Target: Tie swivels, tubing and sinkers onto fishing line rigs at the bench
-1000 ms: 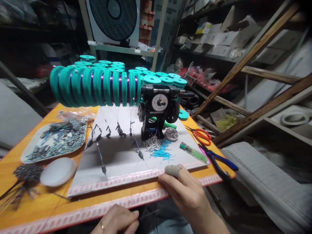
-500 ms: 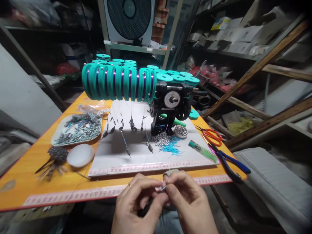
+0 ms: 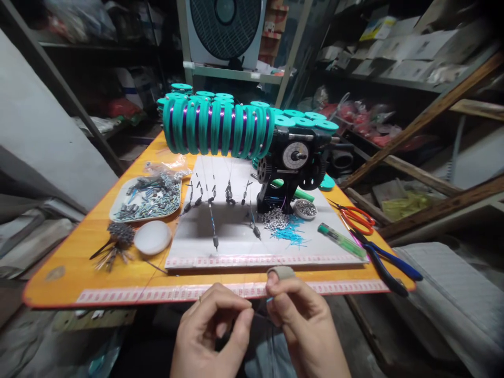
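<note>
My left hand [image 3: 214,331] is closed in a pinch, thumb against index finger, just in front of the table's edge. Whatever lies between those fingertips is too fine to make out. Beside it, a small gap away, my right hand [image 3: 303,320] pinches a thin blue piece [image 3: 270,300], mostly hidden by the fingers. A grey wrap [image 3: 284,271] goes around one right finger. Beyond the hands, a white board [image 3: 232,252] carries a pile of silvery beads [image 3: 274,219] and thin blue pieces [image 3: 291,234]. Weighted lines [image 3: 215,240] hang down from teal spools [image 3: 218,128] wound with purple line.
A black winding device [image 3: 289,163] with a dial stands on the board. Left are a tray of small parts [image 3: 147,199] and a white bowl [image 3: 153,237]. Right are a green tube [image 3: 340,241], orange scissors [image 3: 356,219] and blue-handled pliers [image 3: 394,265]. A measuring tape [image 3: 157,293] runs along the table edge.
My hands were together at the fingertips and are now apart, the left one shifted left. The view has turned slightly, so the table appears further right.
</note>
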The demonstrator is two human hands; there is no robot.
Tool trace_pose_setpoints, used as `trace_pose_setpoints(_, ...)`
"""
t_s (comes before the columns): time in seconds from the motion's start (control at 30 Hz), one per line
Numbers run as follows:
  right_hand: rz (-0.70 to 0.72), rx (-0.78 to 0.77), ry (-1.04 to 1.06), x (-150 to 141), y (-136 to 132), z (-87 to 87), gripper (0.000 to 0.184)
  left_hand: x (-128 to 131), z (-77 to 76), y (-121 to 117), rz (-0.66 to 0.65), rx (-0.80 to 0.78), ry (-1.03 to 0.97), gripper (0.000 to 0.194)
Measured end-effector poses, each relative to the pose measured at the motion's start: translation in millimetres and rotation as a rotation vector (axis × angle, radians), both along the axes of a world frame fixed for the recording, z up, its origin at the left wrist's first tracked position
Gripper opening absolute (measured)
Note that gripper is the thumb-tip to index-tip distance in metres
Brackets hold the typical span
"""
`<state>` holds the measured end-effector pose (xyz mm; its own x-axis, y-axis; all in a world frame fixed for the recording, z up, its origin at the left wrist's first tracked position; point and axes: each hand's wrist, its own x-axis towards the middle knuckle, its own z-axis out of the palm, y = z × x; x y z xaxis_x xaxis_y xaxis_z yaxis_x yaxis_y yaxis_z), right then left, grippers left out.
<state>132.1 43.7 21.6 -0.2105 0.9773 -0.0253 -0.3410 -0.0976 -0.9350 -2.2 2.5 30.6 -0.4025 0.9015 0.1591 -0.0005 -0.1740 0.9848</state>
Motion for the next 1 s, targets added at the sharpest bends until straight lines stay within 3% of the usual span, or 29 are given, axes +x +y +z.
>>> trace_pose_setpoints(0.17, 0.047, 0.122, -0.098, 3, -3, 2.7, 0.004, -4, 2.2, -2, -0.002, -0.028, -0.033, 0.01)
trace_pose_setpoints(0.33, 0.089, -0.077, 0.064, -6, -8, 7.0, 0.007, -1, 3.6, -3, -0.033, -0.023, -0.062, 0.01)
trace_pose_setpoints(0.5, 0.059, -0.185, 0.165, -10, -11, 14.5, 0.014, 2, 1.6, -3, -0.028, 0.005, -0.077, 0.007)
trace_pose_setpoints(0.7, 0.078, -0.32, 0.292, -15, -12, 18.3, 0.018, 9, 5.6, -2, -0.019, 0.051, -0.03, 0.016)
trace_pose_setpoints(1.0, 0.08, -0.332, 0.325, -17, -13, 16.2, 0.018, 12, 10.2, 0, 0.033, 0.068, 0.074, 0.01)
